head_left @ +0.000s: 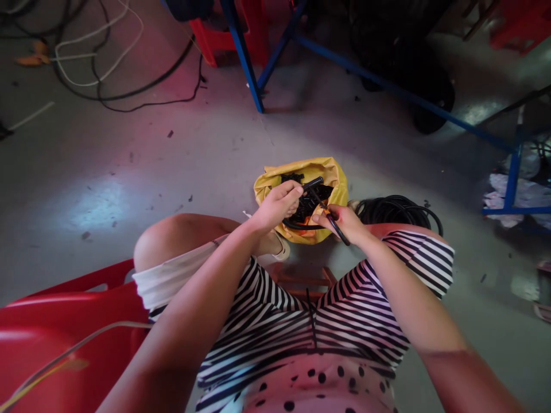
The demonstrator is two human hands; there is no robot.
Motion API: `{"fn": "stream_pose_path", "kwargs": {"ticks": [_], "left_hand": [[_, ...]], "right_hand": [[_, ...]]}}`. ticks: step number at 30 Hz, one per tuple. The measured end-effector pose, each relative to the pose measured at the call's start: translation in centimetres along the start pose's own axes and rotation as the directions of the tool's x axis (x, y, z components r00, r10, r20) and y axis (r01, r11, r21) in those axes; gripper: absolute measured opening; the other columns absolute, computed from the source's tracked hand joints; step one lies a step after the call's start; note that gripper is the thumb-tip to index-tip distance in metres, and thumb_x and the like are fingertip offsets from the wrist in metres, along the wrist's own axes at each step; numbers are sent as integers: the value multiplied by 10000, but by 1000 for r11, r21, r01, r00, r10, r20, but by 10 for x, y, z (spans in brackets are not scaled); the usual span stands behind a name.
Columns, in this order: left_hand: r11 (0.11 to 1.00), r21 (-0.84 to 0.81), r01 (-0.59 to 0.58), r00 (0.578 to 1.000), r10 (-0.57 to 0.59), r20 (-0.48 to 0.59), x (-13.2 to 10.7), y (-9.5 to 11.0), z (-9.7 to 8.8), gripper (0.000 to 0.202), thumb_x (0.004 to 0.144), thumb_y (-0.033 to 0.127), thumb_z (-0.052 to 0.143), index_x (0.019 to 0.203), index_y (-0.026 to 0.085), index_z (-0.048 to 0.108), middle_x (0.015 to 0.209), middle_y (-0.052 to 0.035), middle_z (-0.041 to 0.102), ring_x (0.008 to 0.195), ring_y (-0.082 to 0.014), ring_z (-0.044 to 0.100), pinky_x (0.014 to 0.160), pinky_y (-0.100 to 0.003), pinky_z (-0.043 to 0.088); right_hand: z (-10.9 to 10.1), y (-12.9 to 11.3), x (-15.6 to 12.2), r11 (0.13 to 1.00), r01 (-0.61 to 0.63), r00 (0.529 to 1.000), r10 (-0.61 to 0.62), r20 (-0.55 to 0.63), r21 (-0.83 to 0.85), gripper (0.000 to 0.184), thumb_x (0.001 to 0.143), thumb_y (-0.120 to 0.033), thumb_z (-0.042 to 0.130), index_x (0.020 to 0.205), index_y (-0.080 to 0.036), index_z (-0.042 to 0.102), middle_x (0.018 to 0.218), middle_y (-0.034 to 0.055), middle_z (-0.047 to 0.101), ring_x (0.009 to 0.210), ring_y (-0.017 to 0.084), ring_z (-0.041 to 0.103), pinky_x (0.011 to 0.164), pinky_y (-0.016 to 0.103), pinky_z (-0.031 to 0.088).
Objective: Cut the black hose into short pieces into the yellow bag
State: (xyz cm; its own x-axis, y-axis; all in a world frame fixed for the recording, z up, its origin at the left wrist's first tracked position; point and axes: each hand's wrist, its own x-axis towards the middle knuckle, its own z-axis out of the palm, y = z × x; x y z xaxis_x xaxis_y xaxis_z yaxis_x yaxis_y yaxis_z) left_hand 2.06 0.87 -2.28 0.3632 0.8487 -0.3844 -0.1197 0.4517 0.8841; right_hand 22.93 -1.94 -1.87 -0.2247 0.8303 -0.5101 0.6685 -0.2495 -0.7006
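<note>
My left hand [282, 201] is closed on a black cable whose ribbed end piece [313, 183] sticks out past the fingers. A stretch of black cable [303, 226] curves below that hand. My right hand [342, 222] grips a hand tool with black and orange handles [338, 228]; its narrow dark front reaches up to the ribbed piece. Whether it is scissors or pliers is too small to tell. Both hands are over an open yellow bag [333, 167] holding many small black parts [301, 203].
A coil of black cable [398, 211] lies right of the bag. A blue metal frame [245, 54] and red stool [206, 40] stand ahead. Loose cables [142, 86] lie on the floor at far left. A red plastic chair [77, 332] is beside my left leg.
</note>
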Motion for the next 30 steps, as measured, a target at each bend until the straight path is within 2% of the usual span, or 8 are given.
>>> {"fn": "stream_pose_path", "kwargs": {"ticks": [4,16,30], "left_hand": [[998,48,-34,999,34,21,1,-7,1,360,898,500,638,838,198,450,563,106,295,451,-44,276,449,-191,214],[950,288,-119,993,120,17,3,-18,0,262,971,408,499,836,184,484,607,60,382,529,-78,348,500,-204,304],[946,304,-112,994,110,25,4,-20,1,274,978,436,476,845,198,456,622,60,368,531,-83,343,499,-209,305]], "right_hand": [[2,2,1,998,10,1000,-10,4,-56,441,801,-623,669,750,-195,574,649,-30,547,615,130,489,589,247,313],[7,3,1,998,18,1000,-19,20,57,424,816,-608,662,773,-195,574,646,-36,521,607,125,459,579,252,308],[6,-1,1,999,25,1000,-24,-7,32,423,820,-598,661,750,-198,545,676,-21,562,628,134,496,602,255,335]]}}
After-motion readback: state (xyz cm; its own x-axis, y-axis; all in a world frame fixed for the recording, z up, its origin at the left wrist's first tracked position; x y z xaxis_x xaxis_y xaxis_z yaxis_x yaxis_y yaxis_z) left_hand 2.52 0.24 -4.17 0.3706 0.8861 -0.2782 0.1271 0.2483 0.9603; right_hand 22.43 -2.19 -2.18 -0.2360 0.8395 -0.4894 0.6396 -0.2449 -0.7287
